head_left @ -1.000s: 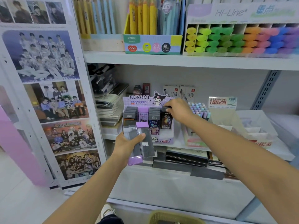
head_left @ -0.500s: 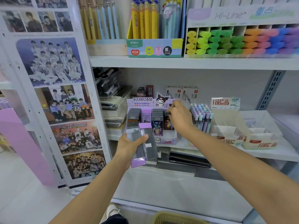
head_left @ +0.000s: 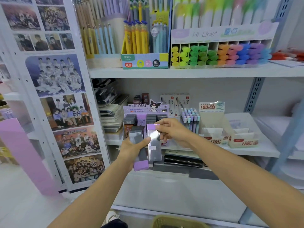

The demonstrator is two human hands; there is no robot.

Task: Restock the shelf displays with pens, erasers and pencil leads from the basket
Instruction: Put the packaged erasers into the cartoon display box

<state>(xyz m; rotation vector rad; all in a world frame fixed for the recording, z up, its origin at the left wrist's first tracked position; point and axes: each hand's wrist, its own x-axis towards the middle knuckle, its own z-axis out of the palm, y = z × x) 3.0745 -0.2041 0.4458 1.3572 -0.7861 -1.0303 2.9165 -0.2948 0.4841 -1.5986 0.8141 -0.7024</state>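
White shop shelves (head_left: 181, 72) are filled with pens. Nearest, below the Kuromi display box (head_left: 144, 106), the rim of a woven basket (head_left: 174, 218) is seen. Just in front of the box, a small stack of pencil lead cases (head_left: 139, 139) is gripped by the left hand (head_left: 130, 148). One purple-capped case (head_left: 154, 153) from the stack is pinched at its top by the right hand (head_left: 174, 131). More cases are stood in the box. Above it, bright highlighters (head_left: 218, 54) are lined up.

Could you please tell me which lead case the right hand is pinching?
The right case, purple cap upward; the left case has its cap downward.
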